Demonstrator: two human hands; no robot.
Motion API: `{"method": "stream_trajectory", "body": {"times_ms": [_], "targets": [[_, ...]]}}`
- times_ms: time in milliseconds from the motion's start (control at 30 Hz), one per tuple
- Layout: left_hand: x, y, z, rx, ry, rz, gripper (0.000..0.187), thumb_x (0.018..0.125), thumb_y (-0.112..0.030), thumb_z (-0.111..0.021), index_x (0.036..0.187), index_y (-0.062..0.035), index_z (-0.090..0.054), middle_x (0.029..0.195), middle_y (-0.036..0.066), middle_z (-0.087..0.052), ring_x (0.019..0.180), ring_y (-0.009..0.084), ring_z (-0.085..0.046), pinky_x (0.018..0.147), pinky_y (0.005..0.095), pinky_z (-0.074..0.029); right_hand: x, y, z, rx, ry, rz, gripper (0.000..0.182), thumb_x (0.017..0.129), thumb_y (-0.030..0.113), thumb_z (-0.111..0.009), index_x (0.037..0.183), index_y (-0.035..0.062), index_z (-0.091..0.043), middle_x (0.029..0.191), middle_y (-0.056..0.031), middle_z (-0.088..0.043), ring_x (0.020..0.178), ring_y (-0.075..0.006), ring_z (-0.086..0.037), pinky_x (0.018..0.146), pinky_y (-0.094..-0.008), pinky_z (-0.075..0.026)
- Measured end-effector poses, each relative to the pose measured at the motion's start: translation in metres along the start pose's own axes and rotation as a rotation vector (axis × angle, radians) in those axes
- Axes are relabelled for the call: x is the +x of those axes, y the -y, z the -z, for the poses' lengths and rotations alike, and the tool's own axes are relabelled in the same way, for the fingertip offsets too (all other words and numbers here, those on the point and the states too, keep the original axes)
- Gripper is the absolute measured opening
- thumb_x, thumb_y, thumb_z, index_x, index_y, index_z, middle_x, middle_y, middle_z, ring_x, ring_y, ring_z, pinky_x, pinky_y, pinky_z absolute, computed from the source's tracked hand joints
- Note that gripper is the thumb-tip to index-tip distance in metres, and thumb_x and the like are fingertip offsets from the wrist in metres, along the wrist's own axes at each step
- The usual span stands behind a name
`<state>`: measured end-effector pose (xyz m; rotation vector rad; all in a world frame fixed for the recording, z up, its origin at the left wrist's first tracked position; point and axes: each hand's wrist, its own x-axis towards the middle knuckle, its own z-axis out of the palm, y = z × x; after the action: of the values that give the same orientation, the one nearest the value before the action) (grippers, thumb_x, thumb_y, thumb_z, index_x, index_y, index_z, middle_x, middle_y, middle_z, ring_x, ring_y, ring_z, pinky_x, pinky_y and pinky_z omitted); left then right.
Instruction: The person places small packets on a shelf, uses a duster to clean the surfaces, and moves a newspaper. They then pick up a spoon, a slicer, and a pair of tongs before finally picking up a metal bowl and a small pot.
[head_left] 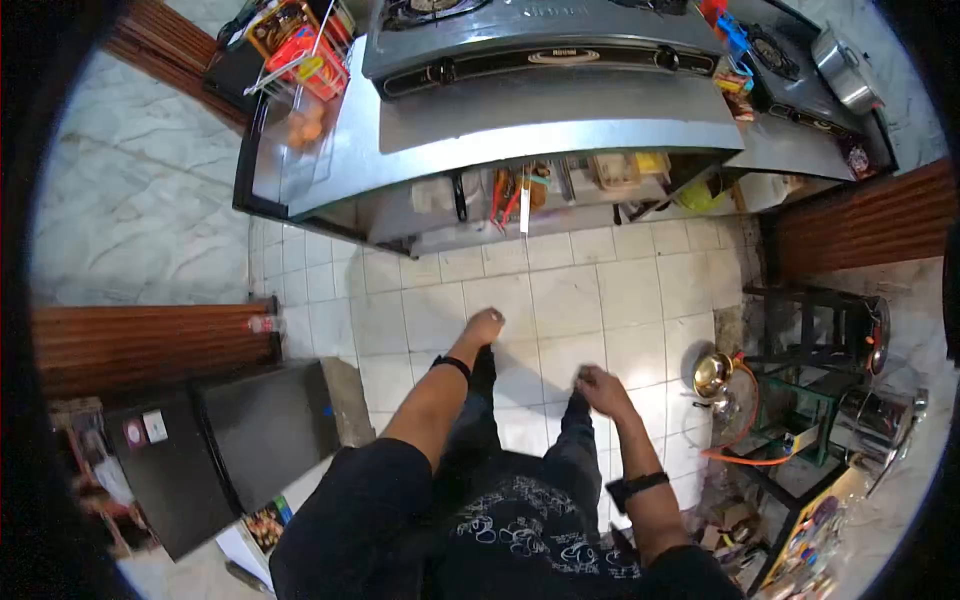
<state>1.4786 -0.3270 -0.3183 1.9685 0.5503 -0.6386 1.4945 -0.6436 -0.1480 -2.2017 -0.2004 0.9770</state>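
My left hand (484, 326) hangs above the tiled floor (565, 300), below the metal counter's front. Its fingers are curled in, and nothing shows in them. To the right and a little lower, my right hand (603, 390) is also over the floor tiles with its fingers curled, and I see no object in it. Neither hand touches anything visible. Nearest ahead is the counter (440, 150) with a two-burner gas stove (550, 62) on top. A shelf under it holds red-handled tools (503, 198), a black-handled utensil (460, 197) and plastic containers (617, 170).
At left stand a dark fridge (265, 420) and, on the counter, a wire rack of packets (300, 55) beside eggs (305, 127). On the right are a second stove (770, 55), a steel pot (847, 70), a golden pan (712, 375), an orange hose (745, 458) and dark stools (810, 330).
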Motion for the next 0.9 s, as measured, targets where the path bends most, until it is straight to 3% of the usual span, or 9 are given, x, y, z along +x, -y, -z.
{"method": "stream_trajectory", "body": {"times_ms": [100,267,300,367,433,567,633,733,900], "targets": [[0.066,0.076,-0.005,0.535,0.142,-0.185,0.035,0.078,-0.030,-0.053,0.101,-0.0052,-0.062,0.104,0.017,-0.062,0.101,0.0338,-0.056,0.087,0.0404,-0.045,0.012,-0.003,-0.039,0.210,-0.056,-0.162,0.038,0.082,0.020,-0.060,0.113,-0.0010,-0.055,0.093,-0.0206,-0.063,0.084,-0.0279,-0.062,0.076,-0.0318,-0.048],[0.069,0.049,0.056,0.353,0.172,-0.158,0.032,0.085,-0.030,-0.053,0.103,-0.0042,-0.060,0.092,0.013,-0.065,0.082,0.0271,-0.062,0.070,0.0365,-0.051,0.048,0.023,-0.110,0.262,0.000,-0.265,0.037,0.083,0.022,-0.063,0.114,0.0027,-0.056,0.091,-0.0113,-0.065,0.082,-0.0174,-0.062,0.074,-0.0282,-0.048],[0.087,0.054,0.060,0.164,0.192,0.141,0.026,0.078,-0.032,-0.059,0.090,-0.0086,-0.063,0.089,0.014,-0.066,0.087,0.0290,-0.062,0.078,0.0355,-0.049,0.051,0.030,-0.120,0.317,0.035,-0.280,0.038,0.083,0.022,-0.063,0.115,0.0032,-0.055,0.092,-0.0111,-0.065,0.083,-0.0170,-0.061,0.075,-0.0280,-0.048],[0.149,0.131,0.056,0.008,0.127,0.068,0.029,0.076,-0.035,-0.063,0.088,-0.0091,-0.063,0.090,0.015,-0.066,0.087,0.0299,-0.062,0.076,0.0358,-0.049,0.064,0.034,-0.140,0.422,0.066,-0.251,0.038,0.085,0.020,-0.061,0.118,0.0030,-0.053,0.093,-0.0103,-0.064,0.083,-0.0159,-0.061,0.076,-0.0272,-0.048],[0.187,0.122,0.071,0.136,0.025,0.148,0.031,0.076,-0.036,-0.064,0.092,-0.0103,-0.062,0.095,0.017,-0.064,0.090,0.0311,-0.061,0.078,0.0367,-0.049,0.084,0.022,-0.161,0.522,0.092,-0.246,0.040,0.085,0.019,-0.061,0.119,0.0009,-0.051,0.099,-0.0110,-0.064,0.085,-0.0152,-0.061,0.076,-0.0260,-0.048],[0.291,0.096,0.065,0.307,-0.687,0.134,0.056,0.075,-0.047,-0.063,0.112,-0.0060,-0.057,0.111,0.021,-0.058,0.103,0.0345,-0.056,0.087,0.0397,-0.046,0.139,-0.021,-0.183,0.512,0.020,-0.183,0.039,0.085,0.020,-0.061,0.118,0.0024,-0.052,0.099,-0.0159,-0.064,0.084,-0.0202,-0.063,0.074,-0.0293,-0.049],[0.356,0.105,0.075,0.369,-0.467,0.174,0.069,0.075,-0.054,-0.059,0.122,-0.0051,-0.050,0.120,0.021,-0.054,0.110,0.0349,-0.053,0.092,0.0397,-0.044,0.170,-0.049,-0.191,0.478,0.001,-0.167,0.038,0.085,0.017,-0.061,0.118,0.0008,-0.052,0.099,-0.0139,-0.065,0.082,-0.0161,-0.063,0.075,-0.0261,-0.049],[0.425,0.144,0.060,0.354,-0.731,0.026,0.055,0.079,-0.047,-0.054,0.115,-0.0050,-0.053,0.115,0.018,-0.056,0.103,0.0345,-0.054,0.088,0.0398,-0.045,0.219,-0.102,-0.200,0.200,-0.175,0.088,0.037,0.085,0.013,-0.060,0.118,-0.0011,-0.050,0.095,-0.0148,-0.065,0.078,-0.0167,-0.064,0.070,-0.0278,-0.050],[0.462,0.167,0.061,0.349,-1.263,-0.251,0.035,0.089,-0.034,-0.044,0.102,-0.0048,-0.058,0.105,0.013,-0.061,0.089,0.0338,-0.058,0.078,0.0402,-0.047,0.253,-0.103,-0.173,0.334,-0.103,0.020,0.038,0.086,0.011,-0.057,0.120,-0.0032,-0.047,0.097,-0.0165,-0.064,0.083,-0.0193,-0.065,0.067,-0.0274,-0.050]]}}
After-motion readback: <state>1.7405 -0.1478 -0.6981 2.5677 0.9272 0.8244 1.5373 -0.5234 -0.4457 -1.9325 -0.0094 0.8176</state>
